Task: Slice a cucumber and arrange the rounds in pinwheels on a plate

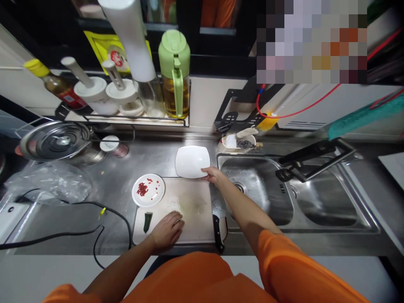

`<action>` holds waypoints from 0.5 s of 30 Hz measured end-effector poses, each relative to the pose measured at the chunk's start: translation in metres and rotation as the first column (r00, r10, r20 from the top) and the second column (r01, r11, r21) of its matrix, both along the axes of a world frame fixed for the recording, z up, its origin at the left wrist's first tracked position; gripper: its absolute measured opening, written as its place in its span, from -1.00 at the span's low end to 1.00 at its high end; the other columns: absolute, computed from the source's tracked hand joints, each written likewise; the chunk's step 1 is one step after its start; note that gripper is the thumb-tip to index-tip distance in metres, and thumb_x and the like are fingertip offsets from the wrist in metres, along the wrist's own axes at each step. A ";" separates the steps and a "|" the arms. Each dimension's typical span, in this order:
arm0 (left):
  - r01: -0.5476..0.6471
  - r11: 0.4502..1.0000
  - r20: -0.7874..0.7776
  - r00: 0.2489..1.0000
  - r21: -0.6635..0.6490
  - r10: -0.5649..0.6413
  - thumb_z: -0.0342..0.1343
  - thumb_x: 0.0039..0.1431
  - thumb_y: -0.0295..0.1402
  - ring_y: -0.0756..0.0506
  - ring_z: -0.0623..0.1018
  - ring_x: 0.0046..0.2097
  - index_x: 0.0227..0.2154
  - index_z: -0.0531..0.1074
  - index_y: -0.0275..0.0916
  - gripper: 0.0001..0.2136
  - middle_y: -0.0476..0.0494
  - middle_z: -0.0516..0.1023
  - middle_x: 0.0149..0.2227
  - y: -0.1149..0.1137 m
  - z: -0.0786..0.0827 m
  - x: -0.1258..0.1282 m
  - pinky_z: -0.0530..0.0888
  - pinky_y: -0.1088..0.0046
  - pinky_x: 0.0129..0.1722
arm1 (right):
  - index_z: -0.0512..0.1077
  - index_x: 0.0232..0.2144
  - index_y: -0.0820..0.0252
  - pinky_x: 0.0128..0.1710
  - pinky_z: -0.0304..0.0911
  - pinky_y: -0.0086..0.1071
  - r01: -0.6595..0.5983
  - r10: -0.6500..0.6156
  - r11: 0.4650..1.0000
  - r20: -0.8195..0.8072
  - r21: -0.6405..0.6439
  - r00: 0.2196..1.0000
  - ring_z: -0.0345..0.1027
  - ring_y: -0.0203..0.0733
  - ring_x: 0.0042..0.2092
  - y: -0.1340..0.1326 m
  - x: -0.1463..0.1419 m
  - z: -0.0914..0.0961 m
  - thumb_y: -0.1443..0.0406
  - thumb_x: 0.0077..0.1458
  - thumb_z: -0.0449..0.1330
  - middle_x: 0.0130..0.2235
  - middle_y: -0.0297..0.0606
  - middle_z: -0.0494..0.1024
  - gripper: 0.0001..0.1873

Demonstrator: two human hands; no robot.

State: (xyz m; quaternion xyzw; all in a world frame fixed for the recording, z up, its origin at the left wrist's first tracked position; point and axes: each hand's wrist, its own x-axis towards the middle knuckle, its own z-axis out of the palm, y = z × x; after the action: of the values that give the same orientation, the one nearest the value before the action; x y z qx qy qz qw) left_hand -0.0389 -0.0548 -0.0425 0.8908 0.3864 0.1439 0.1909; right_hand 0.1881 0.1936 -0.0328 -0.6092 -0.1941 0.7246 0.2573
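Note:
My right hand (212,174) grips the near right corner of a white, rounded-square plate (192,161) over the counter behind the cutting board. Nothing lies on that plate. My left hand (168,229) rests palm down on the near part of the cutting board (192,227), its fingers stretched out and holding nothing that I can see. Left of it lies a dark green vegetable piece (147,221), perhaps cucumber. A round white plate (156,198) with chopped red bits (142,189) overlaps the board's far left corner. Pale wet specks show mid-board.
Along the board's right edge lies a black-handled knife (217,231), beside the double sink (261,193). Black cables (116,214) and a clear plastic bag (53,181) are on the left. Behind stands a rack (139,120) with an oil jug (175,80) and jars.

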 end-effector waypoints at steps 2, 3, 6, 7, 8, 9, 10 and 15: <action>-0.001 1.000 0.007 1.000 -0.007 0.001 -0.01 0.16 -0.35 -0.23 0.32 0.10 -0.05 0.33 -0.26 -0.71 -0.29 0.38 -0.01 0.000 0.001 0.000 0.33 0.02 0.11 | 0.25 -0.04 0.12 -0.26 0.44 -0.05 -0.019 0.019 1.000 0.023 0.003 1.000 0.47 -0.20 -0.29 0.000 -0.001 0.000 0.56 -0.05 0.15 -0.18 -0.24 0.54 -0.48; -0.001 1.000 0.012 1.000 -0.012 0.001 -0.01 0.16 -0.35 -0.23 0.32 0.10 -0.04 0.32 -0.26 -0.70 -0.28 0.38 -0.01 0.000 0.001 0.000 0.33 0.02 0.11 | 0.25 -0.05 0.13 -0.27 0.45 -0.06 -0.031 0.031 0.999 0.037 0.006 0.999 0.47 -0.21 -0.30 0.001 -0.001 0.000 0.56 -0.05 0.16 -0.19 -0.24 0.54 -0.50; -0.002 1.000 0.014 1.000 -0.022 0.002 0.00 0.14 -0.36 -0.22 0.33 0.11 -0.05 0.32 -0.25 -0.70 -0.29 0.38 -0.01 0.001 0.003 0.001 0.33 0.02 0.12 | 0.27 -0.07 0.17 -0.31 0.47 -0.13 -0.081 0.078 0.996 0.098 0.023 0.992 0.47 -0.22 -0.33 0.000 -0.003 0.002 0.53 -0.05 0.19 -0.24 -0.24 0.56 -0.53; -0.002 1.000 0.011 1.000 -0.022 0.002 0.00 0.14 -0.36 -0.22 0.33 0.11 -0.05 0.33 -0.25 -0.70 -0.29 0.38 -0.01 0.001 0.004 0.000 0.33 0.02 0.12 | 0.27 -0.08 0.18 -0.33 0.48 -0.17 -0.101 0.096 0.994 0.128 0.032 0.987 0.47 -0.23 -0.34 0.000 -0.004 0.002 0.52 -0.05 0.20 -0.26 -0.24 0.56 -0.54; -0.002 1.000 0.009 1.000 -0.023 0.002 0.00 0.14 -0.36 -0.22 0.33 0.11 -0.05 0.33 -0.26 -0.70 -0.29 0.38 0.00 0.001 0.004 0.000 0.33 0.02 0.12 | 0.28 -0.09 0.20 -0.35 0.48 -0.21 -0.122 0.113 0.992 0.165 0.041 0.980 0.47 -0.24 -0.36 0.000 -0.005 0.003 0.51 -0.05 0.21 -0.27 -0.25 0.56 -0.56; -0.003 1.000 0.008 1.000 -0.024 0.003 0.00 0.14 -0.36 -0.23 0.33 0.11 -0.05 0.33 -0.26 -0.70 -0.29 0.38 -0.01 0.001 0.004 0.000 0.32 0.02 0.12 | 0.30 -0.10 0.21 -0.37 0.49 -0.26 -0.145 0.132 0.988 0.208 0.051 0.969 0.47 -0.25 -0.38 0.000 -0.006 0.003 0.49 -0.06 0.23 -0.29 -0.25 0.56 -0.57; -0.005 1.000 0.009 1.000 -0.025 0.005 0.00 0.14 -0.36 -0.23 0.33 0.11 -0.05 0.33 -0.26 -0.70 -0.29 0.38 -0.01 0.001 0.005 0.000 0.32 0.02 0.12 | 0.31 -0.11 0.23 -0.40 0.49 -0.30 -0.171 0.150 0.984 0.257 0.059 0.955 0.46 -0.26 -0.40 -0.001 -0.007 0.004 0.47 -0.07 0.25 -0.31 -0.24 0.56 -0.58; -0.012 1.000 0.028 1.000 -0.025 0.013 0.00 0.14 -0.36 -0.22 0.32 0.12 -0.05 0.33 -0.25 -0.70 -0.29 0.38 0.00 0.001 0.004 0.000 0.32 0.03 0.12 | 0.38 -0.14 0.34 -0.57 0.41 -0.42 -0.346 0.266 0.937 0.543 0.048 0.797 0.44 -0.20 -0.51 -0.003 -0.007 0.007 0.27 -0.12 0.35 -0.48 -0.20 0.54 -0.53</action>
State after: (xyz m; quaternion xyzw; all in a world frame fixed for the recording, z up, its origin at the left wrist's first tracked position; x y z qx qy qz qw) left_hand -0.0389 -0.0542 -0.0381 0.8838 0.3910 0.1528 0.2065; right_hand 0.1813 0.1909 -0.0258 -0.7248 -0.4051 0.5449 0.1167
